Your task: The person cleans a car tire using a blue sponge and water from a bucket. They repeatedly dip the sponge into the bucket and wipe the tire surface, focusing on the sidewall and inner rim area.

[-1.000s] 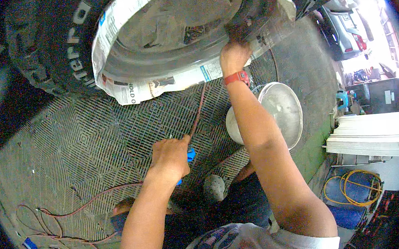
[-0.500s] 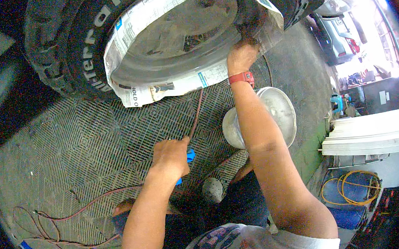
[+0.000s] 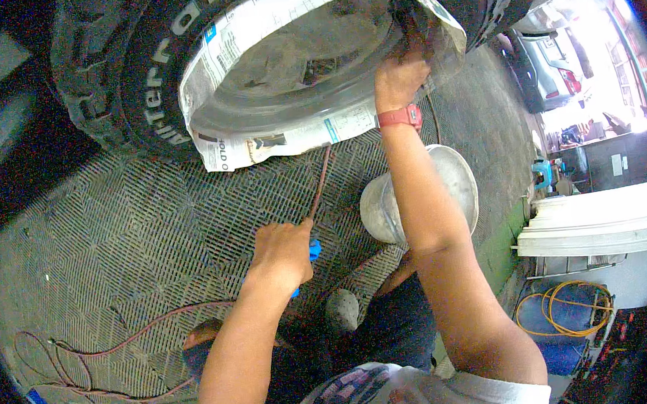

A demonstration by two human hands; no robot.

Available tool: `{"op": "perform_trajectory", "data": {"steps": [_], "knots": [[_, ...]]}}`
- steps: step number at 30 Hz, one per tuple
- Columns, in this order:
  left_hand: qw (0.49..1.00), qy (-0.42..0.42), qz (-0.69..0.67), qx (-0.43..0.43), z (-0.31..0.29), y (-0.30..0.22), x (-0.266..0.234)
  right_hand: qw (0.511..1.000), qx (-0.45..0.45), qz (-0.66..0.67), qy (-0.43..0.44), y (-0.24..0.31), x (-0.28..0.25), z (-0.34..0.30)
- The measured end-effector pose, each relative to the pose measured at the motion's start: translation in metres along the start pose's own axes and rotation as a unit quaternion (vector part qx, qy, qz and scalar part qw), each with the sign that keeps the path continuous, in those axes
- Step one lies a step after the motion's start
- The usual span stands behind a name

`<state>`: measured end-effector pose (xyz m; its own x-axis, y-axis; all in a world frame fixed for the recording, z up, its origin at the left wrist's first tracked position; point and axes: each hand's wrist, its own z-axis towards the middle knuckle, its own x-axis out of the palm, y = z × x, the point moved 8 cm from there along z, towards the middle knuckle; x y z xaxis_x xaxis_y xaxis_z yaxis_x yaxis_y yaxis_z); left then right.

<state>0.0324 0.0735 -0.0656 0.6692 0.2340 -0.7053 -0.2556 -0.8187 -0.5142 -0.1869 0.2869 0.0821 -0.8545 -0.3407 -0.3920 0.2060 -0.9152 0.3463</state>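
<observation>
1. Head view, wheel: newspaper (image 3: 303,137) rings the wheel rim (image 3: 256,116), standing out between it and the black tyre (image 3: 124,88). All of it sits at the top edge of my view, above the ribbed floor (image 3: 165,214).
2. Right hand (image 3: 403,78): at the rim's lower right edge, farther toward the newspaper's right-hand corner than one second ago. Part of the apparent shift is my head moving. Fingers run into shadow; cannot tell whether they are spread, pressed together or pinching anything.
3. Left hand (image 3: 284,252): little changed. Fingers curled round a blue item (image 3: 315,250), bits of it poking out on two sides; its kind is unclear.
4. Surroundings: pale bucket (image 3: 458,180) beyond my right forearm, near the ribbed floor's right edge; reddish hose (image 3: 318,187) runs from near my left hand up toward the newspaper's lower edge.
5. Reading: the work, I judge, is progressing along the rim's edge, right hand active, left on standby. Newspaper looks undisturbed; snagging its loose right corner seems the main risk.
</observation>
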Motion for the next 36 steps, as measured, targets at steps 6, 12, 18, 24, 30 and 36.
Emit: {"op": "perform_trajectory", "data": {"steps": [6,12,18,24,30,36], "knots": [[1.0,-0.009,-0.002,0.008,0.003,-0.005,-0.005,0.978,-0.108,-0.172,0.046,-0.047,-0.004,-0.017],[1.0,-0.024,-0.01,0.005,0.0,-0.001,-0.007,0.917,0.322,0.228,-0.065,-0.083,-0.021,-0.086],[1.0,-0.016,-0.008,0.011,0.002,-0.002,-0.001,0.987,0.113,0.012,-0.117,-0.06,-0.021,-0.034],[1.0,0.004,-0.016,0.011,0.004,-0.011,-0.002,0.97,0.129,0.065,-0.196,-0.076,-0.001,-0.018],[1.0,-0.017,-0.01,0.02,0.002,-0.009,0.0,0.971,0.185,-0.046,-0.141,-0.092,0.016,-0.017],[0.998,-0.057,0.026,0.012,-0.007,-0.009,-0.004,0.947,0.222,-0.204,-0.109,-0.088,0.011,-0.028]]}}
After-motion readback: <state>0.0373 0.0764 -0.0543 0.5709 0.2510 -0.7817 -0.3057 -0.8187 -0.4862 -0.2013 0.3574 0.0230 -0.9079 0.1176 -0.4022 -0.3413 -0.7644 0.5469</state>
